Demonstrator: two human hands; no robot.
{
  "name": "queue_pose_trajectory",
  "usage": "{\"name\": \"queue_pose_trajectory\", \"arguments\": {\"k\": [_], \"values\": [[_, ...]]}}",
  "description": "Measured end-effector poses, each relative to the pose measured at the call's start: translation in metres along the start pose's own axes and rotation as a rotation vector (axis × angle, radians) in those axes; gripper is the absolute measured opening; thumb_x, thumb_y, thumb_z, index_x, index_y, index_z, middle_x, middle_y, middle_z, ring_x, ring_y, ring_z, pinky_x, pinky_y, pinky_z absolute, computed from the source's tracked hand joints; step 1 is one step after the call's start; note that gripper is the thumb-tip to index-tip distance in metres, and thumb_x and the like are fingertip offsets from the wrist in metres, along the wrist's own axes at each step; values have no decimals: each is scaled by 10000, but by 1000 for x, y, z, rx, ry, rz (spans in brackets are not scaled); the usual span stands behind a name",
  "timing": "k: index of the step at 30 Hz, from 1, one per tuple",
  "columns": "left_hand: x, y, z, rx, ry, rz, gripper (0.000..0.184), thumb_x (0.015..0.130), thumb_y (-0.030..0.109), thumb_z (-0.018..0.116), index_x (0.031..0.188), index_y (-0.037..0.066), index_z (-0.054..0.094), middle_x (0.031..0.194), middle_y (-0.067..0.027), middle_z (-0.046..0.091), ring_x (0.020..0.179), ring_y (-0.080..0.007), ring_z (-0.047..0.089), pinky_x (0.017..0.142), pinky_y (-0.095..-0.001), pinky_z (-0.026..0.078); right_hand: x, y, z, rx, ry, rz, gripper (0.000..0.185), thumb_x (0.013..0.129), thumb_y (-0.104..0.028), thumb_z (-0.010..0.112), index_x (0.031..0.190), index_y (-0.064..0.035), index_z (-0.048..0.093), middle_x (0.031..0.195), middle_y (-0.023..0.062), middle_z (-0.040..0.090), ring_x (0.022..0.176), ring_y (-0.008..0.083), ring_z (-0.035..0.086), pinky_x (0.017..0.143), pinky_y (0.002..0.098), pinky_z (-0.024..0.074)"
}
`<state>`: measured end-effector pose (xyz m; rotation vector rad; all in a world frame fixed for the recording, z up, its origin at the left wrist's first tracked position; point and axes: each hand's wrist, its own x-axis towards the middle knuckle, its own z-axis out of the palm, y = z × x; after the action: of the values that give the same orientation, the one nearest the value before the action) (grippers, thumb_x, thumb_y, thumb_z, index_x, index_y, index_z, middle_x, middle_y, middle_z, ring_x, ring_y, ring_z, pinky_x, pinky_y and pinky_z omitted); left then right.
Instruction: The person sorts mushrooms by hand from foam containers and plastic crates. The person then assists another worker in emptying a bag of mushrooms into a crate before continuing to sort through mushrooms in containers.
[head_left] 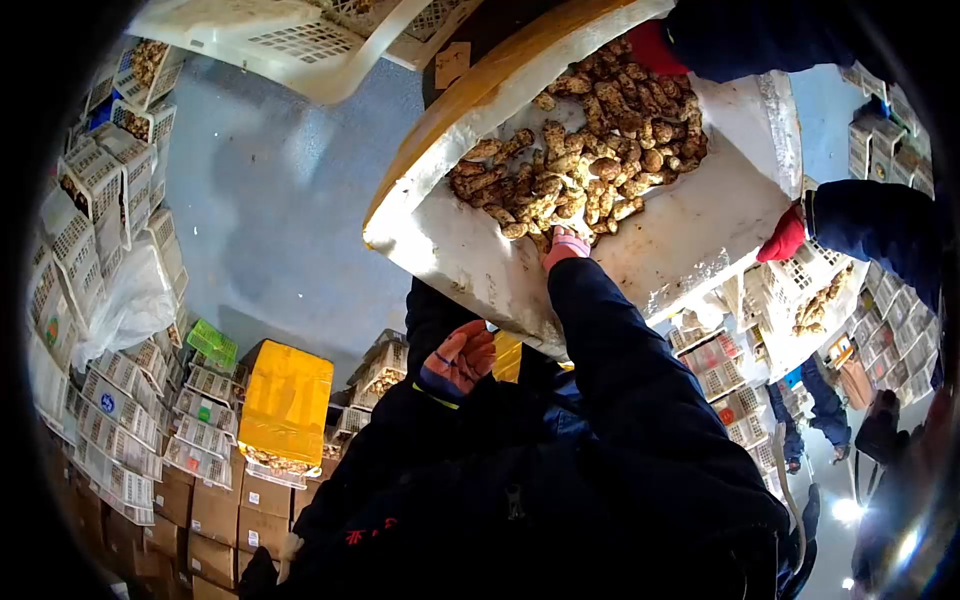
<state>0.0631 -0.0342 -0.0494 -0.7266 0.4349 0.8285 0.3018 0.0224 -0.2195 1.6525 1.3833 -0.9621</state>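
Observation:
A heap of brown, dirt-marked mushrooms [600, 160] lies in a white foam box [700, 245] with yellow-brown tape along its outer side. My right hand [567, 247], in a pinkish glove, reaches over the near wall to the front edge of the heap. Its fingers are bent around a pale mushroom at the pile's edge, with the tips partly hidden. Outside the box, my left hand [460, 358] hangs near my body, palm turned up, fingers loosely curled apart and nothing visible in them.
Another person's red-gloved hand [655, 48] touches the heap's far side; a second red glove [783, 235] is at the box's right corner. A white plastic crate [300, 40] stands upper left. Stacked crates [120, 400], a yellow-taped box [285, 400] and cartons [215, 515] line the left.

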Motion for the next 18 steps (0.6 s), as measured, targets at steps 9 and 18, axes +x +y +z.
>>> {"name": "queue_pose_trajectory", "arguments": {"k": [9,18], "values": [[-3,-3,6,-9,86,8,362,863,218,465,1164,18,449,1062,-124,558,925,-232,569,822,-365,462,70,20,8,-134,-477,-186,681,719,-530,522,1192,-49,432,1183,125,479,1044,255,482,856,350,394],[-4,-8,-11,20,91,-28,422,845,172,492,1217,11,373,1142,-130,487,1013,-207,511,858,-350,429,89,60,31,555,-602,-24,435,743,-407,618,996,-56,572,849,93,563,696,184,498,561,338,384]]}}
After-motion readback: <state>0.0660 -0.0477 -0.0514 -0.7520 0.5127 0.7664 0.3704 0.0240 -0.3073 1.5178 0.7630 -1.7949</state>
